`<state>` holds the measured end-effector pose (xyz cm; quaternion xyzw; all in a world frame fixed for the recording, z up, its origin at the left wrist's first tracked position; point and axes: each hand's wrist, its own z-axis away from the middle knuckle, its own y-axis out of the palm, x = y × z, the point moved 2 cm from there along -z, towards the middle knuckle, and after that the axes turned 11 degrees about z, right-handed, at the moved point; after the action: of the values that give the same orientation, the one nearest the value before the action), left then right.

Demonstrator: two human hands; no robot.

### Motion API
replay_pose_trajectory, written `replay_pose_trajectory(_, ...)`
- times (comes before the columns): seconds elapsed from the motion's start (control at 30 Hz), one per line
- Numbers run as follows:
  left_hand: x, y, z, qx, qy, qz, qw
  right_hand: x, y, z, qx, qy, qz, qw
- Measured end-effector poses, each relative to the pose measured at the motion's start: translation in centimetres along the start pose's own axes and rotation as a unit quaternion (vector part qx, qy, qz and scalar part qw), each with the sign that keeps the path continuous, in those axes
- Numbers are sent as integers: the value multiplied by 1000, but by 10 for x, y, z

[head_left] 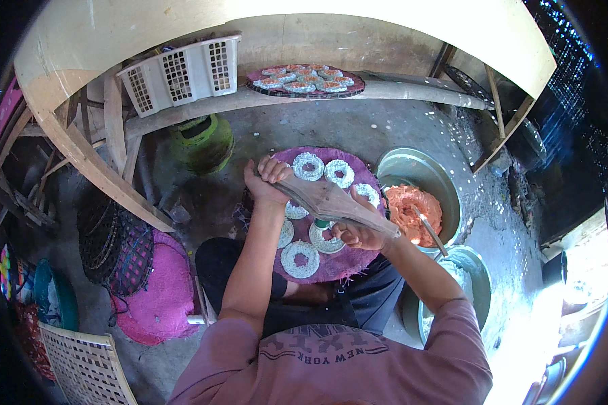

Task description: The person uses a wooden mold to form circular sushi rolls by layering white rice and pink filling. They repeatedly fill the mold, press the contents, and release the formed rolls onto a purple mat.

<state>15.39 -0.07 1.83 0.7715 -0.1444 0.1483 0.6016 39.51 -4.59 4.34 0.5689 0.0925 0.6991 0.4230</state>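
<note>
A grey-brown cloth piping bag [324, 197] slants across in front of me, above a round tray covered with purple cloth [359, 264]. My left hand [266, 181] is closed round its upper left end. The fingers of my right hand [363, 229] curl under its lower right part, thumb on top. A small green nozzle-like piece [323, 223] shows below the bag, beside my right fingers. Several white, grainy dough rings [300, 260] lie on the cloth around it; the bag and my forearms hide some of the tray, which rests at my lap.
Right of the tray stand a metal pot [419, 156] of orange paste [412, 210] with a spoon [431, 229], and a bucket [483, 290] of white paste. A low bench holds another tray [307, 94] of orange-topped rings and a white crate [179, 75]. A green gas cylinder [203, 143] stands left.
</note>
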Motion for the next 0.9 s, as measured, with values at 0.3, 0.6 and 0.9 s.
replay_pose_trajectory(0.3, -36, 50, 8, 90, 102, -89, 987, -15, 7, -11, -236, -144, 693, 666)
replay_pose_trajectory(0.6, -29, 189, 74, 258, 35, -200, 945, -15, 30, 3, -311, -240, 767, 508)
replay_pose_trajectory(0.9, -13, 250, 179, 247, 7, -530, 811, -12, 37, -29, -274, -195, 845, 416)
